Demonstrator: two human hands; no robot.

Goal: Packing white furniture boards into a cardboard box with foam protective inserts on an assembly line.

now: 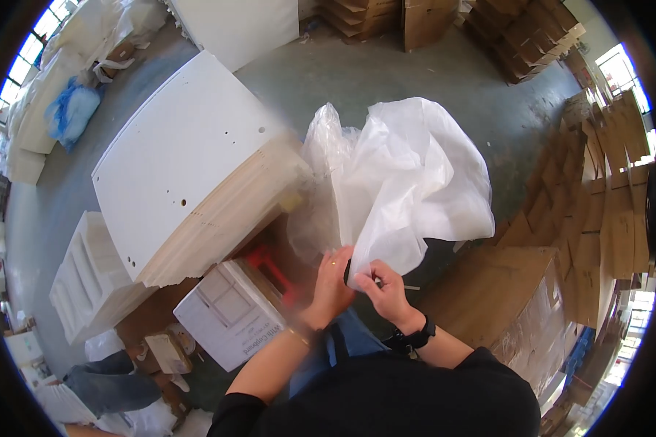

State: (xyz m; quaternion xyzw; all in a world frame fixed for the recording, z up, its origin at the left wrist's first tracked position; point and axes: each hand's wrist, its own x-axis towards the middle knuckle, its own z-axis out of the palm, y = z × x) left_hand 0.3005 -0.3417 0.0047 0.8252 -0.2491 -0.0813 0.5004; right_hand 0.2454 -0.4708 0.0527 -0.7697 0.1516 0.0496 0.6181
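A thin white packing-foam sheet (430, 167) billows out in front of me, its gathered near end between my hands. My right hand (388, 293) pinches that end between thumb and fingers. Close beside it, my left hand (332, 288) is closed on the sheet's left edge, though its fingertips are partly hidden. Crinkled clear plastic film (324, 146) lies against the left side of the foam. To the left rises a stack of white panels (189, 138) with small drilled holes in the top one.
A printed white carton (229, 315) stands left of my left arm, next to a blurred red object (273, 273). A large brown carton (488, 291) is at my right, with flattened cardboard (590, 197) behind. A person's legs (113, 386) show at lower left.
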